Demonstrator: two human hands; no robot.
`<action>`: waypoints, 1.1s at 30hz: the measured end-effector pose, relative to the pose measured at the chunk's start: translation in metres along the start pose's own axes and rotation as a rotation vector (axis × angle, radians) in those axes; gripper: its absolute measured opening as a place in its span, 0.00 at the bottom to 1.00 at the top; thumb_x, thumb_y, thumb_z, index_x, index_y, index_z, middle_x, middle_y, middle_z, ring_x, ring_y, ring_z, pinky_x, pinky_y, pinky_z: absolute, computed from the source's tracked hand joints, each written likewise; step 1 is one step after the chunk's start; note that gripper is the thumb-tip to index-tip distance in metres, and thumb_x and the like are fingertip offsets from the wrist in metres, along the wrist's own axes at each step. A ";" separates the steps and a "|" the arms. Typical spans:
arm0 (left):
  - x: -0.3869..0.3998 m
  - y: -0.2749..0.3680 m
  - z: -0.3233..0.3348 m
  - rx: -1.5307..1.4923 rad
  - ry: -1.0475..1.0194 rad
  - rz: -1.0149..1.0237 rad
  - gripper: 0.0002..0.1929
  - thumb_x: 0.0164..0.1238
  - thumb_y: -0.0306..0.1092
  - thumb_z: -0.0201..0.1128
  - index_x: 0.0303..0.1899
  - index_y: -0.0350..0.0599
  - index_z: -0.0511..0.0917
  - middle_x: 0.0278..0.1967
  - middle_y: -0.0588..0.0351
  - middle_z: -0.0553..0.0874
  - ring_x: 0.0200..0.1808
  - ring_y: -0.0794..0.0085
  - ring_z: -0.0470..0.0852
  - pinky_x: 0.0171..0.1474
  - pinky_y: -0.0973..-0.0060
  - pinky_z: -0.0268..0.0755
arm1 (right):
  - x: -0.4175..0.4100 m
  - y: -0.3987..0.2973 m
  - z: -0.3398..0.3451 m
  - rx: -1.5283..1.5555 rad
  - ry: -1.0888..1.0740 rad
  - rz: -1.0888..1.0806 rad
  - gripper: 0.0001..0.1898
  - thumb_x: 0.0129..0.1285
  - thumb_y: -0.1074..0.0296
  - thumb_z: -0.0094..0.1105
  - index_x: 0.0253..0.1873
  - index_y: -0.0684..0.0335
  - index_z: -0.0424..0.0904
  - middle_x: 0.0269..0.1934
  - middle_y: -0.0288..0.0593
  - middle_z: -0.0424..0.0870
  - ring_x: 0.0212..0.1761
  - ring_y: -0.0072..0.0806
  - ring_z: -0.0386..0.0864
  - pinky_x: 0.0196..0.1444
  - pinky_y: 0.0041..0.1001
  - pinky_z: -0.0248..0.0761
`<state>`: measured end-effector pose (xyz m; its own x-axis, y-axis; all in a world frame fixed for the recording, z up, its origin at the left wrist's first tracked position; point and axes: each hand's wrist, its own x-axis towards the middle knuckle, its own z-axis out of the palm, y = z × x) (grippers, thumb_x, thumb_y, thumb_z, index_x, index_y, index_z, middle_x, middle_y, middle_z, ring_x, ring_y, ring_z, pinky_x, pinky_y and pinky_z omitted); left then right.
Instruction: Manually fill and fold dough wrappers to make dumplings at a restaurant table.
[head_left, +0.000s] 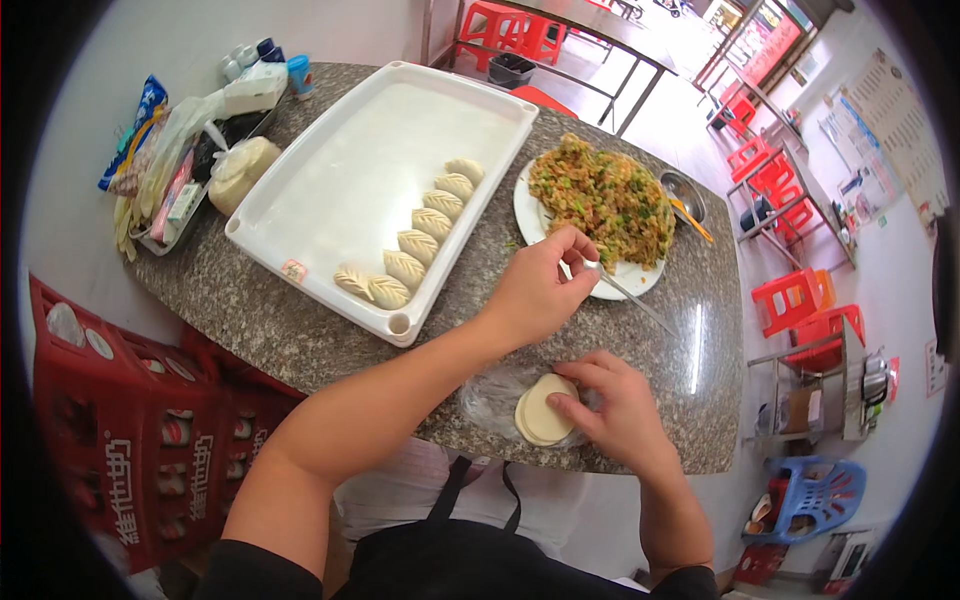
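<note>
My left hand (544, 283) is at the near edge of a white plate (526, 202). Its thumb and fingertips close around one end of a slim metal utensil (637, 298), whose other end points toward the table's right side. A large mound of chopped filling (604, 199) with green bits covers the plate. My right hand (619, 405) grips a small stack of round dough wrappers (546, 411), thumb on top and index finger at the rim. Clear plastic film (487, 397) lies under the wrappers. Pleated, leaf-shaped dumplings (431, 223) line the right side of a white plastic tray (330, 157).
A metal bowl with an orange-handled spoon (694, 217) stands behind the plate. Bagged goods (244, 172), a packed basket (169, 232) and a blue cup (300, 75) sit at the left. Red crates (142, 435) stand below the speckled tabletop (247, 292). Red stools (787, 292) are along the right.
</note>
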<state>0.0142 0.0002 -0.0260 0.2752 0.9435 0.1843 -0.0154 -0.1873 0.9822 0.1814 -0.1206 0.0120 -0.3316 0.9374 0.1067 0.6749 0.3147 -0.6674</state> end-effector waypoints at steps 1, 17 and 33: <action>-0.002 0.001 0.000 0.009 -0.015 -0.002 0.10 0.75 0.32 0.70 0.51 0.41 0.82 0.35 0.64 0.82 0.29 0.85 0.76 0.34 0.78 0.70 | -0.004 0.003 0.005 -0.051 0.037 -0.034 0.13 0.64 0.68 0.78 0.52 0.64 0.92 0.41 0.46 0.89 0.40 0.40 0.88 0.44 0.36 0.81; -0.008 0.004 0.001 0.090 -0.309 -0.086 0.09 0.75 0.33 0.70 0.51 0.41 0.84 0.37 0.65 0.84 0.34 0.85 0.77 0.39 0.80 0.73 | -0.026 0.022 0.033 -0.207 0.388 -0.252 0.08 0.60 0.76 0.76 0.44 0.60 0.91 0.40 0.41 0.91 0.38 0.38 0.90 0.38 0.35 0.83; -0.009 0.007 0.001 0.188 -0.350 -0.065 0.12 0.74 0.36 0.72 0.51 0.41 0.85 0.36 0.63 0.85 0.34 0.81 0.79 0.40 0.76 0.75 | -0.016 0.016 0.014 0.105 0.160 0.077 0.07 0.64 0.71 0.77 0.44 0.64 0.91 0.36 0.44 0.88 0.36 0.38 0.88 0.37 0.34 0.82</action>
<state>0.0122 -0.0098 -0.0208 0.5807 0.8114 0.0666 0.1803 -0.2080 0.9614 0.1877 -0.1325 -0.0108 -0.1673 0.9724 0.1626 0.6189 0.2320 -0.7504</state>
